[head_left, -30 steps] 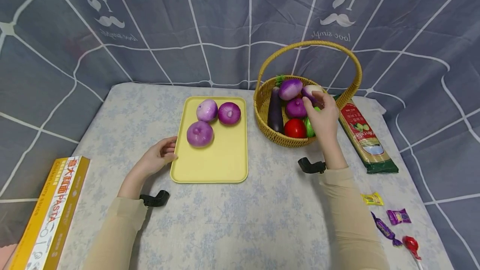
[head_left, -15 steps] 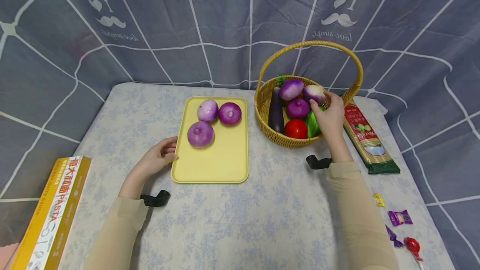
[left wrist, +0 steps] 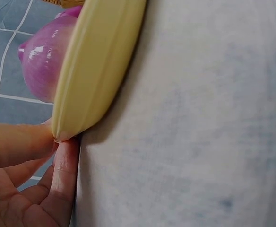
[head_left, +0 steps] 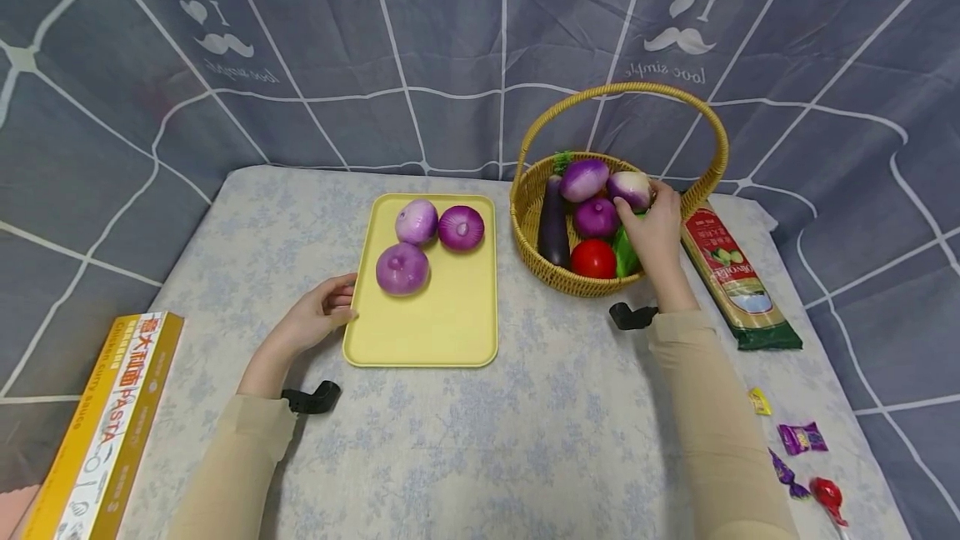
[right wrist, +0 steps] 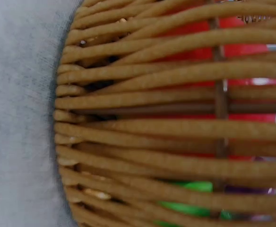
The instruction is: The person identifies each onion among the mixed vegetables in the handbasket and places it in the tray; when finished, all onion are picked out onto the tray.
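On the table lies a yellow tray [head_left: 420, 327] with several purple onions, one of them a plump onion [head_left: 402, 269] near its left side. My left hand [head_left: 318, 311] pinches the tray's left rim; in the left wrist view the thumb [left wrist: 20, 142] is on the rim and a finger is beneath it. Over the wicker basket [head_left: 551, 275], my right hand [head_left: 656, 232] holds a purple-and-white onion [head_left: 628, 187] between thumb and fingers. The right wrist view shows only the basket's woven side [right wrist: 176, 127], with the hand out of sight.
Inside the basket are an eggplant [head_left: 553, 223], a tomato [head_left: 594, 259], a green vegetable [head_left: 624, 252] and more onions [head_left: 584, 180]. Its tall handle [head_left: 630, 87] arches above. A pasta bag [head_left: 735, 273] lies to the right, candies [head_left: 802, 437] in front. Boxes [head_left: 112, 423] stand at left.
My right hand has shifted right and closed its thumb and fingers around the purple-and-white onion in the basket, then moved slightly back left. The left hand and tray stay in place.
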`<state>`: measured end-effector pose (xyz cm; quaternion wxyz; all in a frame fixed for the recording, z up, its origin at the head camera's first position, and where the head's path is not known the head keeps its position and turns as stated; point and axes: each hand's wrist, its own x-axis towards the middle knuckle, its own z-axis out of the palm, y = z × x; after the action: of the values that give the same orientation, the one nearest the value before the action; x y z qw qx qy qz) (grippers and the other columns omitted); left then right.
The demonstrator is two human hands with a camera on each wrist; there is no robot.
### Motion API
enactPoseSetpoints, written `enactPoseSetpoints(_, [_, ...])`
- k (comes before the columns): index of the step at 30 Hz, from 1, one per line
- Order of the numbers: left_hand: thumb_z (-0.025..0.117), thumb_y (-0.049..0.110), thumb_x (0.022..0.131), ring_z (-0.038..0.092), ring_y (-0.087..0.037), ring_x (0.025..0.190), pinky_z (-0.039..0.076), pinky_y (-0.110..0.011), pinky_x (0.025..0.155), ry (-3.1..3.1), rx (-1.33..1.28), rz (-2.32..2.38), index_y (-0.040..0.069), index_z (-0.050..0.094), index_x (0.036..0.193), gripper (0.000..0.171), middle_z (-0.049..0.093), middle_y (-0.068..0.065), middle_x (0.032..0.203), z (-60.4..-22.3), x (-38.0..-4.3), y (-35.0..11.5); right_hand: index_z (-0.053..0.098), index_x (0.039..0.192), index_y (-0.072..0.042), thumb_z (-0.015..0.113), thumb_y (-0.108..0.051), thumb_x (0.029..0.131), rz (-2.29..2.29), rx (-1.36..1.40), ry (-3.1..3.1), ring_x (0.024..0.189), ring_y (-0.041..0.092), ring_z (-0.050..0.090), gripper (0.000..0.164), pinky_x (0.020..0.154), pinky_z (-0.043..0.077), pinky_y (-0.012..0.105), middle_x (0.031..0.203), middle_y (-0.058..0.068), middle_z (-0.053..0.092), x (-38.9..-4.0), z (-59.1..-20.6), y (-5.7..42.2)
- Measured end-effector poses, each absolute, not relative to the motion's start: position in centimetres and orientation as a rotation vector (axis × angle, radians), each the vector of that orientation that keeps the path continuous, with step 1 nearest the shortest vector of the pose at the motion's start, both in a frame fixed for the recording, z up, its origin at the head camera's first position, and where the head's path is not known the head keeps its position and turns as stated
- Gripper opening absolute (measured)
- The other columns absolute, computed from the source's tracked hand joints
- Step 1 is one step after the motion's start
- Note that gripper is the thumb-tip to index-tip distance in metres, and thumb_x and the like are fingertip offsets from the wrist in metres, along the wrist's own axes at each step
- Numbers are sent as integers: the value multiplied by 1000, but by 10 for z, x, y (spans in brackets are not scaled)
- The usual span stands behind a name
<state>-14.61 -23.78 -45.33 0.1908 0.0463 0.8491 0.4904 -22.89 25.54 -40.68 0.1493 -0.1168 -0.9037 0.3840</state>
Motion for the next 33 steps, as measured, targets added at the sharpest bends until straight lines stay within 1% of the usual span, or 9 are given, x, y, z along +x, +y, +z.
enactPoseSetpoints(4, [55, 8, 100, 48, -33, 120, 49, -17, 86, 2382, 122, 1379, 1, 23, 155, 64, 44, -24, 138, -452, -145, -237, 37, 143, 5, 62, -35, 94, 1100, -351, -2622, 128, 41, 44, 67, 111, 38, 52, 138, 28, 41, -234, -409, 254])
enactPoseSetpoints(11, [55, 8, 100, 47, -34, 121, 48, -14, 84, 2372, 126, 1386, 1, 23, 156, 65, 44, -25, 139, -451, -145, -236, 36, 143, 4, 64, -31, 93, 1069, -428, -2626, 130, 43, 44, 67, 112, 37, 52, 140, 28, 39, -240, -411, 251])
enactPoseSetpoints(16, [55, 7, 100, 47, -35, 122, 49, -15, 84, 2377, 125, 1382, 1, 23, 156, 65, 43, -25, 139, -451, -145, -236, 37, 142, 5, 68, -29, 92, 1043, -472, -2606, 126, 46, 47, 68, 111, 38, 53, 137, 29, 38, -243, -412, 248])
enactPoseSetpoints(20, [55, 8, 100, 48, -34, 121, 49, -16, 84, 2392, 116, 1370, 1, 23, 156, 65, 44, -24, 138, -452, -145, -237, 38, 142, 5, 67, -29, 92, 1031, -481, -2605, 121, 47, 50, 67, 109, 42, 53, 135, 30, 36, -245, -413, 247])
enactPoseSetpoints(26, [55, 8, 100, 48, -34, 121, 48, -15, 84, 2392, 116, 1374, 1, 23, 156, 65, 44, -25, 138, -451, -145, -236, 37, 142, 7, 62, -30, 93, 1003, -497, -2616, 123, 46, 50, 66, 109, 42, 52, 137, 30, 41, -247, -413, 246])
enactPoseSetpoints(33, [55, 8, 100, 48, -34, 121, 48, -15, 84, 2394, 117, 1373, 1, 23, 156, 65, 44, -25, 138, -452, -144, -237, 38, 144, 5, 62, -29, 93, 1025, -483, -2591, 124, 46, 49, 66, 109, 41, 53, 138, 29, 44, -244, -413, 245])
